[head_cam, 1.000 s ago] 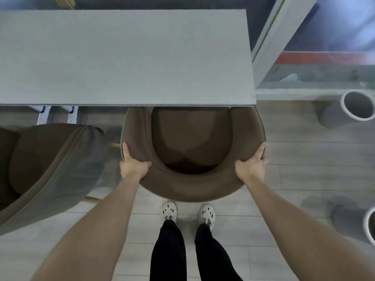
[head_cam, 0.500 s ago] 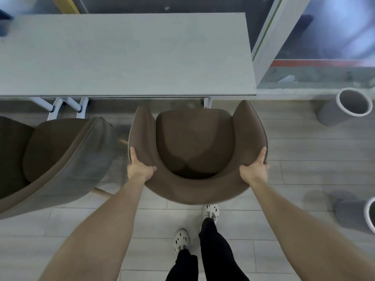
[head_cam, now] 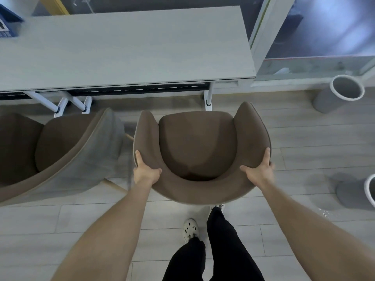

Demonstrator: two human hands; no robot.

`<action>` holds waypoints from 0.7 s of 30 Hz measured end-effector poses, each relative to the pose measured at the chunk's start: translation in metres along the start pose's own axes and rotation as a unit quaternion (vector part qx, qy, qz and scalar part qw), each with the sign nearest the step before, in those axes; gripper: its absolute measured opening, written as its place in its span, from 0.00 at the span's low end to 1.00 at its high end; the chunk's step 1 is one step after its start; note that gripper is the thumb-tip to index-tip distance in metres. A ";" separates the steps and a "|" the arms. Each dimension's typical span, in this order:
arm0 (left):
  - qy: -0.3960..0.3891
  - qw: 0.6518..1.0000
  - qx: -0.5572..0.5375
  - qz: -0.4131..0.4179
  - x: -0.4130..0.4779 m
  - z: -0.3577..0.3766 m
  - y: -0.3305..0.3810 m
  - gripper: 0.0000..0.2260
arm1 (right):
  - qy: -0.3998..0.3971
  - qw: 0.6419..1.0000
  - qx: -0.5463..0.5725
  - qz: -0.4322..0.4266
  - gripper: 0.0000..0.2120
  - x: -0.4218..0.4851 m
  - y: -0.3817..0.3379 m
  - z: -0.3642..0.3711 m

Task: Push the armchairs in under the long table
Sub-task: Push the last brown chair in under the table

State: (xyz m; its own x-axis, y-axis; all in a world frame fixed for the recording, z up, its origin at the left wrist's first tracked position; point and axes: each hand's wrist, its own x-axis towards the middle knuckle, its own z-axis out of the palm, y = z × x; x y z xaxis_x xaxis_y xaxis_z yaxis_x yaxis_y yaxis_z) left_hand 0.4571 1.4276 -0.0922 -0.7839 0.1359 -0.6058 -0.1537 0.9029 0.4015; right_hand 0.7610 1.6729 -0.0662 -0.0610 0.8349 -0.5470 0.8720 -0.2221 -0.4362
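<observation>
The left hand (head_cam: 145,172) gripped the curved back rim of the brown armchair (head_cam: 197,145) on its left side. The thumb lay inside the shell and one finger ran forward along the rim. The right hand (head_cam: 258,173) held the opposite side of the same rim in a mirrored grip, thumb inside and a finger pointing up the edge. The remaining fingers of both hands went over the outer face of the backrest, where they were hidden, so how tightly they curled could not be told. Both bare forearms reached forward from the bottom of the view.

The armchair stood on the pale plank floor (head_cam: 304,138) with its open front facing the long table (head_cam: 125,49). All of its seat and both armrest tips were out in front of the table's near edge, not under it. A white table leg (head_cam: 209,98) came down just beyond the front of the seat cushion.

To the left a second armchair (head_cam: 60,151) (brown inside, grey on its outer shell) stood angled, its front near another set of white table legs (head_cam: 60,104). It was apart from the held chair.

Below the backrest were black trousers (head_cam: 223,250) and a white perforated clog (head_cam: 190,229). A grey cylindrical pot (head_cam: 341,94) stood on the floor to the right near the glass wall, and another pot (head_cam: 355,191) sat nearer, cut by the frame edge. A blue box (head_cam: 8,23), possibly printed with a label, sat on the table's far left corner.
</observation>
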 end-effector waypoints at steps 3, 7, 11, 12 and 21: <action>0.007 1.000 0.004 0.010 0.004 -0.001 -0.006 0.56 | 0.008 1.000 -0.013 -0.006 0.59 -0.003 -0.001 0.004; 0.015 1.000 0.013 0.020 0.008 0.000 -0.009 0.56 | 0.025 0.999 -0.029 -0.013 0.57 -0.001 -0.003 0.009; 0.034 0.999 0.010 0.020 0.011 0.001 -0.010 0.55 | 0.030 0.999 -0.034 -0.016 0.55 0.002 -0.004 0.012; 0.035 0.999 0.008 0.018 0.012 0.001 -0.010 0.54 | 0.028 0.999 -0.036 -0.018 0.55 0.003 -0.005 0.012; 0.035 0.999 0.011 0.009 0.031 -0.010 -0.002 0.53 | 0.016 0.999 -0.018 -0.041 0.54 0.021 -0.036 0.017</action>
State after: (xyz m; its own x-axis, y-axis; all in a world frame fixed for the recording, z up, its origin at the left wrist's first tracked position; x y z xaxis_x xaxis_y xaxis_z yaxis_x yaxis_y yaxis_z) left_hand 0.4270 1.4254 -0.1047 -0.8264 0.1252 -0.5489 -0.1261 0.9091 0.3971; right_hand 0.7205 1.6893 -0.0741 -0.1178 0.8652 -0.4873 0.8818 -0.1345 -0.4520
